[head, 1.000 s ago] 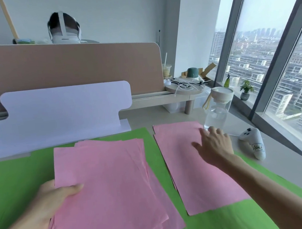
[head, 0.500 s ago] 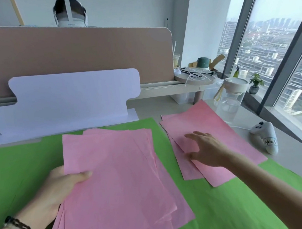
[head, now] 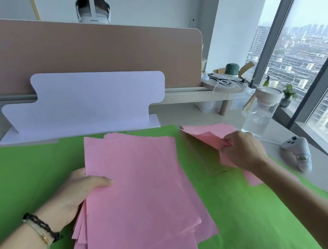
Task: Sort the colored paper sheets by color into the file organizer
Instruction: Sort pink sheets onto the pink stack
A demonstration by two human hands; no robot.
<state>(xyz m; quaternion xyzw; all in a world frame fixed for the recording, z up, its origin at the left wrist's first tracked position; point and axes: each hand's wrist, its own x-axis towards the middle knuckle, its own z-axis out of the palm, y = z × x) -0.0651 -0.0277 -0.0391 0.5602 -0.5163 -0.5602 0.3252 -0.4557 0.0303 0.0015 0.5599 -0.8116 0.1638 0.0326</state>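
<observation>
A fanned stack of pink sheets (head: 138, 193) lies on green paper (head: 242, 214) in front of me. My left hand (head: 78, 194) grips the stack's left edge, thumb on top. To the right, my right hand (head: 242, 149) pinches a smaller bunch of pink sheets (head: 207, 134), lifted and crumpled off the green surface. The white file organizer (head: 86, 105) stands upright behind the green paper, with nothing visible in it.
A clear water bottle (head: 258, 112) with a beige lid stands right of my right hand. A white game controller (head: 299, 153) lies at the far right by the window. A beige desk divider (head: 88, 57) runs behind the organizer.
My right hand went from resting flat on the right-hand pink sheets to dragging them askew, then gathering and lifting them. My left hand has kept its hold on the big stack.
</observation>
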